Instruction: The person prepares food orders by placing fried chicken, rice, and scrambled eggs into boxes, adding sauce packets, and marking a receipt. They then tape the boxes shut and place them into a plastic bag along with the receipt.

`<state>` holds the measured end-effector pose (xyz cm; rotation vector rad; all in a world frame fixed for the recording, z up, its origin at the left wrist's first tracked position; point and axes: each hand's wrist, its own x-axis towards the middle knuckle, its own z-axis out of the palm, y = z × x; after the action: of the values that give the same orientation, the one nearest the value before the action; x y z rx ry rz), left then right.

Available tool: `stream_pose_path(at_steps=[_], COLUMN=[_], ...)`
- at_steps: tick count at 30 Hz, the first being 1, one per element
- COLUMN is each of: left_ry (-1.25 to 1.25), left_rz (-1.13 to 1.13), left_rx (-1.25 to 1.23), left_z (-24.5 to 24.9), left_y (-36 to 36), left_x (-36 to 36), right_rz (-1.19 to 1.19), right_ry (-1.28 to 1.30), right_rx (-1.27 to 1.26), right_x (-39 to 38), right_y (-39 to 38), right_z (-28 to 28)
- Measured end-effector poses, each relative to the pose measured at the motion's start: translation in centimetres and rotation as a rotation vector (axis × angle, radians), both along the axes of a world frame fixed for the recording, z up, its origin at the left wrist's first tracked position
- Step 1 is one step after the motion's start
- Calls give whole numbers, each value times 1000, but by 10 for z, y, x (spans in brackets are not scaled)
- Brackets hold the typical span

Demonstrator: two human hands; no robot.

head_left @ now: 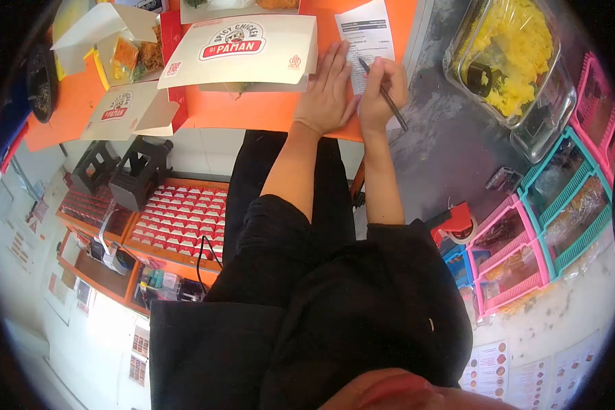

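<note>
My right hand is closed around a dark pen, its tip over a printed paper slip. My left hand lies flat with fingers stretched out, on the slip's left edge and the orange tabletop. Right beside that hand stands a food box with a white lid printed "Spicy Chicken Si Paman". What lies under its lid is mostly hidden.
More food boxes stand at the left, one holding fried food. A clear tub of yellow food sits on the grey surface at right. Pink and teal baskets and a red tape dispenser are nearby.
</note>
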<state>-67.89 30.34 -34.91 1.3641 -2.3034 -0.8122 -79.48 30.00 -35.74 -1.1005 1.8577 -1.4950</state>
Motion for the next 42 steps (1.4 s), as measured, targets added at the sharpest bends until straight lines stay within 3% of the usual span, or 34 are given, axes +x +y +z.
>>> stream_pose_path(at_steps=[5,8,11,14,18,22,25,27,31,33,36,42], left_ry=[14,3,19,-24,-13,2,10,6,-14,-13,5,35], left_rz=[2,-9,7,-14,-17,-18,-10,-8,-9,-4,7,21], left_rx=[-5,25,71,55,3,2,14,10,22,23,15,-10], left_z=[-2,-4,-4,-3,-6,-8,-8,-8,-5,-5,-2,-2], left_y=[2,2,1,1,3,3,3,2,2,1,2,1], left_x=[1,0,1,3,1,3,2,2,1,0,1,0], right_rz=[-63,41,-96,95,-53,83,-75,-62,13,-39,109,121], right_ry=[-104,40,-32,48,133,147,126,48,128,-54,38,23], right_rx=[24,-27,-24,-74,-20,-87,-31,-26,0,16,29,-12], right_x=[2,2,2,2,-1,1,1,3,-8,-10,-9,-10], right_y=[3,0,2,5,6,7,6,9,15,14,14,15], right_z=[-1,-5,-4,-7,-8,-5,-5,-6,-3,-1,-1,-4])
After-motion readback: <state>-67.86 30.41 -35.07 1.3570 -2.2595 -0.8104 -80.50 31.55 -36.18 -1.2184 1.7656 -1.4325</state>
